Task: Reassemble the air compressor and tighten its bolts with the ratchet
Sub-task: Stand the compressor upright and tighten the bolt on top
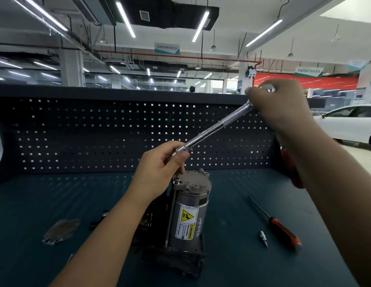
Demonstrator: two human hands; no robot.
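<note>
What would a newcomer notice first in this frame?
A long chrome extension bar held slantwise in mid-air between both hands: left hand at its lower end, right hand at the upper. Below it the grey air compressor stands upright on the blue bench, yellow warning label facing the camera.

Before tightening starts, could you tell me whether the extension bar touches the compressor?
Apart. The head view shows pegboard between the lower end of the extension bar and the compressor.

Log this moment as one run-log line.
left hand: pinches extension bar lower end | right hand: grips ratchet head | air compressor: upright on bench, extension bar clear of it
</note>
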